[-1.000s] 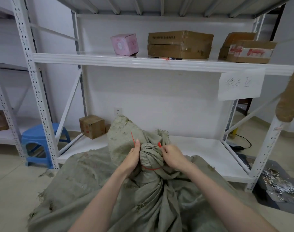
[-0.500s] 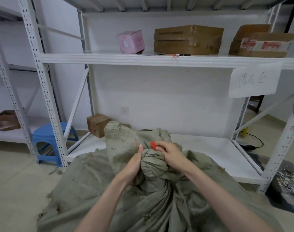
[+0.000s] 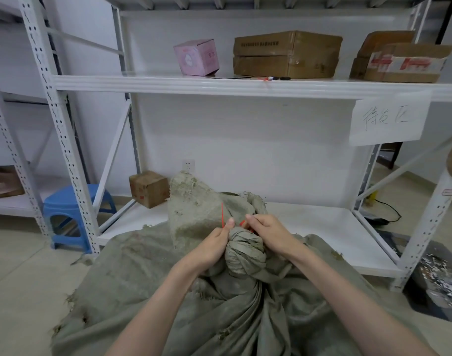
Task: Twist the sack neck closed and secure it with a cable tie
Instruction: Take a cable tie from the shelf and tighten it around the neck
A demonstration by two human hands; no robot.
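red cable tie (image 3: 222,214) tail is pinched by the left hand (image 3: 214,244); the right hand (image 3: 269,233), pinching the other end, has risen over the twisted sack neck (image 3: 245,255) on the floor (image 3: 19,278), so threading seems next.

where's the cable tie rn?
Head view, centre: the red cable tie sticks up from the left hand pinching it, other end at the right hand, just above the twisted sack neck.
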